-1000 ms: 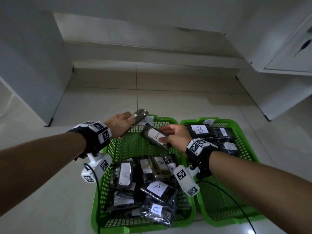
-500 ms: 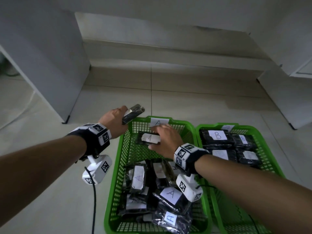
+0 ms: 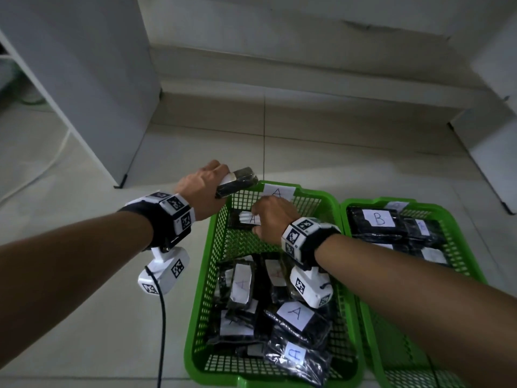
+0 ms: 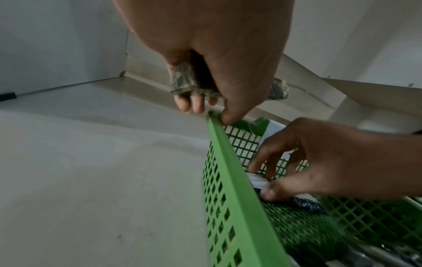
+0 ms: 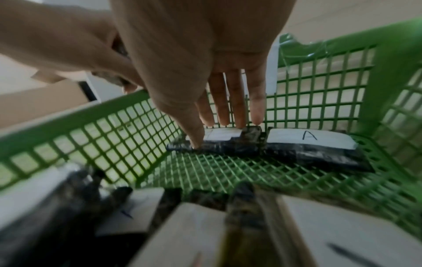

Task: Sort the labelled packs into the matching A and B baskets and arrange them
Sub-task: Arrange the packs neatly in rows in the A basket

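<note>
Two green mesh baskets stand side by side on the floor, the A basket on the left and the B basket on the right. My left hand grips a dark wrapped pack over the A basket's far left corner, with the thumb touching the rim. My right hand reaches down to the far end of the A basket and pinches an A-labelled pack lying flat on the mesh floor, thumb on its near edge and fingertips on its far edge. A second A pack lies right beside it.
A loose heap of several A packs fills the near half of the A basket. Dark packs lie in rows in the B basket, one labelled B. A grey cabinet stands far left and a white unit far right, on a tiled floor.
My right hand has brought the A pack down from mid-air to the basket floor at the far end and stays on it. The left hand keeps its pack by the far left corner.
</note>
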The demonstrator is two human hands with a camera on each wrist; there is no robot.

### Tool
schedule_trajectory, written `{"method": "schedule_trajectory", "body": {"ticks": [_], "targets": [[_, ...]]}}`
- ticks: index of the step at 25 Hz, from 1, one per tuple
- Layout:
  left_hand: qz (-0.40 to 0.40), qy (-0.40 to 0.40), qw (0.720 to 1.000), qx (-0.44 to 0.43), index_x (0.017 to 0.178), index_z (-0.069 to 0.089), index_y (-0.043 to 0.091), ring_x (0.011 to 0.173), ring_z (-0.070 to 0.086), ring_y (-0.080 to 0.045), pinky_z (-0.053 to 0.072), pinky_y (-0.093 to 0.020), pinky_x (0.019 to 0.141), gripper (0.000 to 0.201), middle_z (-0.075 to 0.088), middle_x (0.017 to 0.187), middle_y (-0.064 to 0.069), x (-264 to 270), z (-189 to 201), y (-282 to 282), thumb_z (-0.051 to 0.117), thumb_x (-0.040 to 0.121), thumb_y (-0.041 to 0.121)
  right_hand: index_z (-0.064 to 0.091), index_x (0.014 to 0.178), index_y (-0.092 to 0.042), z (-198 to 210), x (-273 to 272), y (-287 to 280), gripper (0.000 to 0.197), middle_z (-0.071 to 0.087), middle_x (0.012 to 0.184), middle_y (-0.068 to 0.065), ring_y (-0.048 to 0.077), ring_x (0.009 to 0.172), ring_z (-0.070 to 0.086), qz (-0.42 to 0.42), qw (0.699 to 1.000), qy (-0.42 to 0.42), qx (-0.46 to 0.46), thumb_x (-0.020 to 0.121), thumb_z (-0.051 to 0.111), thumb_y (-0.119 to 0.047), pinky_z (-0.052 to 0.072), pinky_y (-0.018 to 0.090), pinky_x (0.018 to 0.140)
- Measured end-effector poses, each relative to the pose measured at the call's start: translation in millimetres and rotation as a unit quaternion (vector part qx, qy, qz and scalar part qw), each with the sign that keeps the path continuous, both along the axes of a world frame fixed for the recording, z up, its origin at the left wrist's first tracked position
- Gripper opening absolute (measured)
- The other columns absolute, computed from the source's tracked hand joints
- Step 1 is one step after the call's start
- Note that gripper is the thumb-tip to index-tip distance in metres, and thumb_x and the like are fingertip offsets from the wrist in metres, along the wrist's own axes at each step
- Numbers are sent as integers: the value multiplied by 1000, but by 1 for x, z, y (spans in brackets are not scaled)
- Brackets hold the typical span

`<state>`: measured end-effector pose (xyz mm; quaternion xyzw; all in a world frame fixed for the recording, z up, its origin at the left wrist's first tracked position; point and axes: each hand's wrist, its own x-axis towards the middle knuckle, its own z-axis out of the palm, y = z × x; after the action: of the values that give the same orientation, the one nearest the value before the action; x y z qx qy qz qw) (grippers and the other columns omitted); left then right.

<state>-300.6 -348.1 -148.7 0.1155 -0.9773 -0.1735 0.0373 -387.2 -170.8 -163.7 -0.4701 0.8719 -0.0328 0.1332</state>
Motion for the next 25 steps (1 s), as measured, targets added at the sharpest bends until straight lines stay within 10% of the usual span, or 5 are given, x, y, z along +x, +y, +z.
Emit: {"method": "schedule_trajectory", "body": {"ticks": [9, 15, 18, 25], "targets": [[-58, -97, 992, 57, 112, 44, 13, 77, 58, -26, 42, -30, 62, 42, 58, 89, -3, -9, 39, 45, 65, 82, 34, 80, 83, -20, 34, -9, 49, 13, 72, 82, -8, 11, 80, 68, -97, 981, -164, 40, 78, 72, -11, 58, 27, 79], [-112, -251, 958, 80, 107, 52, 20, 88, 59, -19, 48, -29, 72, 35, 59, 103, -1, -4, 41, 79, 64, 88, 47, 38, 150, -20, 50, 7, 94, 78, 48, 145, 2, 22, 118, 58, -25, 951, -207, 229, 81, 74, -18, 55, 35, 94], [-119, -254, 959, 27, 112, 50, 18, 91, 52, -17, 39, -26, 73, 44, 55, 103, 2, 0, 42, 84, 64, 87, 52, 32, 153, -16, 50, 8, 101, 105, 45, 150, 7, 28, 132, 50, -20, 957, -170, 233, 67, 90, -28, 50, 37, 103], [-112, -312, 943, -26, 133, 47, 13, 113, 53, -23, 44, -29, 91, 57, 54, 130, -7, 3, 35, 75, 61, 90, 48, 64, 113, -26, 57, -19, 124, 47, 67, 117, -3, 21, 109, 62, -126, 925, -356, 42, 73, 88, -20, 50, 38, 96]]}}
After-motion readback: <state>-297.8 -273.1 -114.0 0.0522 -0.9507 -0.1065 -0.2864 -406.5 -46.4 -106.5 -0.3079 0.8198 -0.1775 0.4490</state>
